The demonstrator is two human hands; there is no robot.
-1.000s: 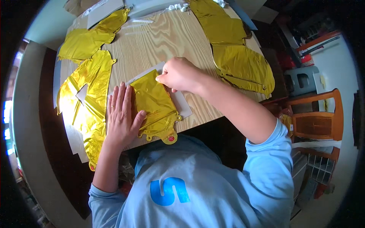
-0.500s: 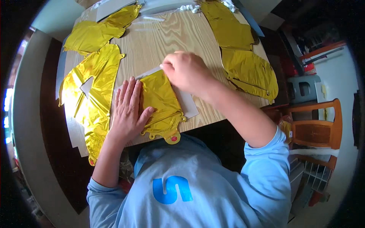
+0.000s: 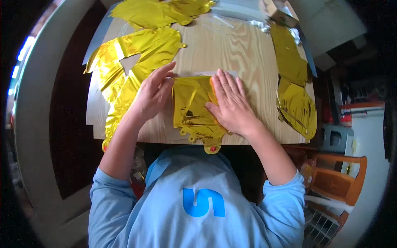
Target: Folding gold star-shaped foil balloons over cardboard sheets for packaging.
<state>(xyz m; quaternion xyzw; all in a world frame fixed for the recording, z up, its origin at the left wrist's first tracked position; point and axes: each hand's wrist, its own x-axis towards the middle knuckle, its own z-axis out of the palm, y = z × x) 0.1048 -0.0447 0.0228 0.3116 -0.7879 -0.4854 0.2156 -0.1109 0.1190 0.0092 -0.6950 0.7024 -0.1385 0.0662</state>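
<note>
Flat gold foil balloons [image 3: 124, 70] far left; left hand [image 3: 152, 96], now lifted, fingers spread, touching the folded gold balloon [image 3: 191, 103] at the table's [image 3: 244, 53] near edge; right hand [image 3: 232, 103] newly pressed flat on it.

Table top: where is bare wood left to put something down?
Bare wood lies beyond the right hand, between the left foil pile and the right foil strip. The left edge and near edge around the folded gold balloon are crowded.

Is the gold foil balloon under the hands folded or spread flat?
Folded. The gold foil balloon forms a compact rectangle with straight creased edges, pressed between the left hand and right hand on the table.
</note>
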